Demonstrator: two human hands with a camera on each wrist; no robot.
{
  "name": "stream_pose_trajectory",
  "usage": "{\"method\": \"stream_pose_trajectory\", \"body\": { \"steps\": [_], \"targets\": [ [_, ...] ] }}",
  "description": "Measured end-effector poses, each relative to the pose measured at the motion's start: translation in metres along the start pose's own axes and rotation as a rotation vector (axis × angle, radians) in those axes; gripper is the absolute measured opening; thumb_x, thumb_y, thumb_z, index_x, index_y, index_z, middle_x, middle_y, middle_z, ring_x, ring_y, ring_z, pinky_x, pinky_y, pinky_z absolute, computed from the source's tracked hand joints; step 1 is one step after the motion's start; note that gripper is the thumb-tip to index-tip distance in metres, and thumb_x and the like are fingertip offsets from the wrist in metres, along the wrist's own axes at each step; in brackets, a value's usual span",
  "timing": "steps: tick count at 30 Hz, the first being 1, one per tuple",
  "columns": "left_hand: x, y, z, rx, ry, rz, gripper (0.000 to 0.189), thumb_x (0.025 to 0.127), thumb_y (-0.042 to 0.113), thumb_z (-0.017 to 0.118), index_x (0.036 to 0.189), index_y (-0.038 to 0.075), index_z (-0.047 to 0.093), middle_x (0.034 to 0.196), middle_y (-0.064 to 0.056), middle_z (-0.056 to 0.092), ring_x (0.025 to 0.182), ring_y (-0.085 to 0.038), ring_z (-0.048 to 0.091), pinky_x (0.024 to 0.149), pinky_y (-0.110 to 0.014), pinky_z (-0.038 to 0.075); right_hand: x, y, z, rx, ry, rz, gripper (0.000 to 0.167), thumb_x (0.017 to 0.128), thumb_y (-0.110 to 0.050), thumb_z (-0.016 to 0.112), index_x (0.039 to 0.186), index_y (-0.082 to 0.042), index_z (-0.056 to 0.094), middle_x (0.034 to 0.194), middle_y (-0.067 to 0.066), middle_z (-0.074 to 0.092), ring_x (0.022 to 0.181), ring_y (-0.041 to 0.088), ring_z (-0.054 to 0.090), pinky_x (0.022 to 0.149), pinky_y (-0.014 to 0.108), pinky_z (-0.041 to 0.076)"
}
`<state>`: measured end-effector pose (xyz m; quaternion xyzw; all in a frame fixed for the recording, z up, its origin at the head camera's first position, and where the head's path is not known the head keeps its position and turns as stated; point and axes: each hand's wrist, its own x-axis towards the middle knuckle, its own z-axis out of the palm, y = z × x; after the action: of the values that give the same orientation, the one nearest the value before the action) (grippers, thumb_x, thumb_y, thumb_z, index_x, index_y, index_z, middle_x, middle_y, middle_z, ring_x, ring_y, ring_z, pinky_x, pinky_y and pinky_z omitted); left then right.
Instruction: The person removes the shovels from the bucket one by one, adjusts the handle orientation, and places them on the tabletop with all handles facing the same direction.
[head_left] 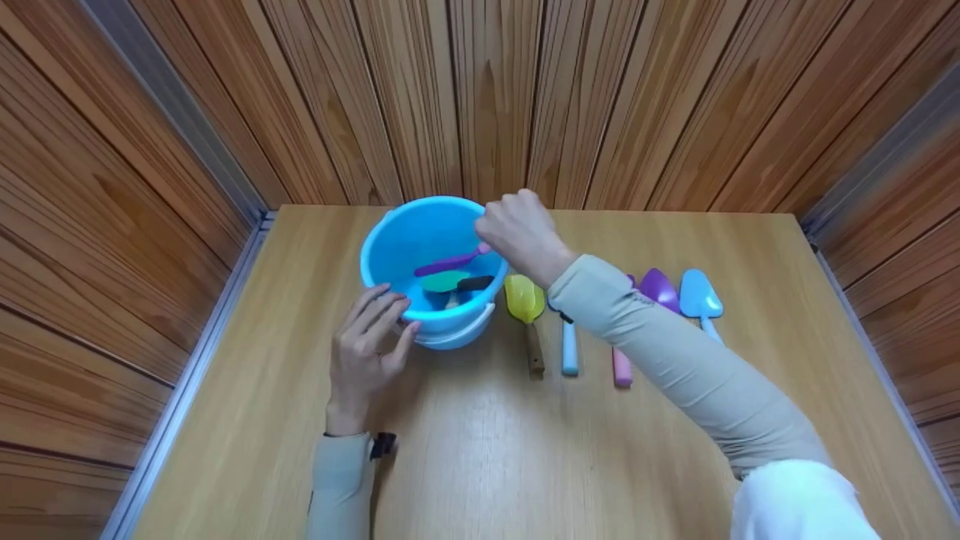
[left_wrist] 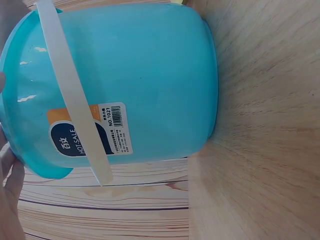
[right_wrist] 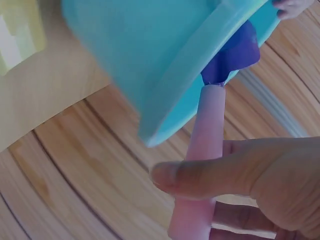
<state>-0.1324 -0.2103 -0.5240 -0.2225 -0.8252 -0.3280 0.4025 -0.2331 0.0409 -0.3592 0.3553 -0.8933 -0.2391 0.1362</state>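
Note:
A light blue bucket (head_left: 450,330) with a white carry handle (left_wrist: 70,80) stands upright near the back of the table. My left hand (head_left: 367,352) grips its rim at the near left side, fingers over the edge and thumb on the outside. In my right hand (head_left: 525,232), above the bucket's right rim, is a toy shovel (right_wrist: 240,52) with a purple blade, gripped by its pink handle (right_wrist: 210,120). The blade reaches down inside the bucket. Below it lie a green tool head (head_left: 444,281) and a black handle (head_left: 475,283).
Right of the bucket lie a yellow scoop (head_left: 525,298) with a brown handle, a blue-handled tool (head_left: 570,352), a pink-handled tool (head_left: 622,367), a purple shovel (head_left: 660,289) and a light blue shovel (head_left: 700,292). My right forearm covers parts of them. Wood-panelled walls (head_left: 495,97) enclose the table.

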Motion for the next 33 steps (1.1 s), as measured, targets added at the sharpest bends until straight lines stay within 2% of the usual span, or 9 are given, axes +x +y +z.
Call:
{"method": "stream_pose_trajectory", "body": {
  "steps": [6,11,14,17,20,23,26,29,33],
  "targets": [
    [0.0,-0.002,-0.002,0.005,0.003,-0.002,0.044,0.088,0.022,0.089,0.13,0.015,0.079,0.129,-0.003,0.078,0.135,-0.024,0.066,0.107,-0.049,0.058,-0.012,0.014,0.01,0.039,-0.017,0.036,0.033,0.099,-0.031,0.076,0.078,-0.005,0.072,0.056,0.005,0.044,0.05,0.017,0.034,0.049,0.025,0.027],
    [0.0,-0.001,-0.001,0.003,0.003,-0.002,0.043,0.088,0.022,0.089,0.13,0.015,0.079,0.128,-0.003,0.078,0.134,-0.026,0.067,0.107,-0.049,0.058,-0.02,0.017,0.015,0.043,-0.013,0.025,0.031,0.102,-0.03,0.073,0.084,-0.004,0.076,0.056,0.004,0.043,0.049,0.017,0.034,0.049,0.025,0.027],
    [0.002,0.0,0.001,-0.005,0.004,0.001,0.044,0.088,0.022,0.089,0.13,0.015,0.079,0.13,-0.001,0.078,0.132,-0.028,0.068,0.107,-0.049,0.058,-0.026,0.017,0.018,0.069,-0.006,0.009,0.037,0.105,-0.031,0.068,0.08,-0.005,0.074,0.057,0.005,0.05,0.049,0.017,0.036,0.048,0.026,0.028],
    [0.003,0.0,0.002,-0.009,0.0,0.007,0.044,0.088,0.022,0.09,0.13,0.015,0.078,0.131,0.0,0.077,0.13,-0.031,0.069,0.107,-0.049,0.058,-0.034,0.018,0.022,0.093,0.023,-0.008,0.028,0.103,-0.024,0.072,0.085,-0.003,0.077,0.068,0.01,0.067,0.055,0.02,0.048,0.05,0.027,0.039],
    [0.003,0.0,0.002,-0.006,-0.003,0.011,0.044,0.088,0.022,0.09,0.13,0.015,0.078,0.131,0.0,0.078,0.131,-0.03,0.069,0.106,-0.049,0.059,-0.044,0.018,0.027,0.109,0.077,-0.04,0.016,0.099,-0.016,0.078,0.105,-0.002,0.08,0.089,0.013,0.078,0.071,0.026,0.065,0.06,0.03,0.057],
    [0.003,0.0,0.001,0.004,-0.006,0.013,0.044,0.088,0.023,0.09,0.129,0.014,0.079,0.129,-0.002,0.078,0.133,-0.027,0.068,0.105,-0.049,0.059,-0.053,0.016,0.035,0.118,0.153,-0.074,0.029,0.098,-0.013,0.078,0.125,-0.002,0.076,0.108,0.016,0.081,0.091,0.031,0.074,0.074,0.036,0.066],
    [0.002,-0.001,0.001,0.014,-0.008,0.016,0.043,0.088,0.023,0.089,0.128,0.014,0.079,0.129,-0.004,0.078,0.135,-0.025,0.066,0.105,-0.049,0.059,-0.06,0.012,0.041,0.127,0.211,-0.064,0.033,0.101,-0.013,0.074,0.133,-0.002,0.073,0.116,0.017,0.079,0.1,0.033,0.075,0.081,0.04,0.067],
    [0.001,-0.002,0.001,0.012,-0.005,0.018,0.043,0.088,0.022,0.089,0.129,0.014,0.079,0.129,-0.003,0.078,0.135,-0.025,0.066,0.105,-0.049,0.059,-0.066,0.01,0.044,0.168,0.233,0.007,0.029,0.102,-0.014,0.073,0.128,-0.002,0.075,0.111,0.018,0.08,0.094,0.034,0.075,0.077,0.041,0.067],
    [0.0,-0.002,0.0,0.005,0.004,0.015,0.044,0.087,0.021,0.09,0.129,0.015,0.079,0.128,-0.004,0.078,0.133,-0.026,0.067,0.106,-0.049,0.058,-0.073,0.009,0.046,0.223,0.248,0.116,0.019,0.102,-0.012,0.072,0.117,-0.002,0.08,0.1,0.018,0.08,0.072,0.032,0.071,0.055,0.034,0.058]
  ]
}}
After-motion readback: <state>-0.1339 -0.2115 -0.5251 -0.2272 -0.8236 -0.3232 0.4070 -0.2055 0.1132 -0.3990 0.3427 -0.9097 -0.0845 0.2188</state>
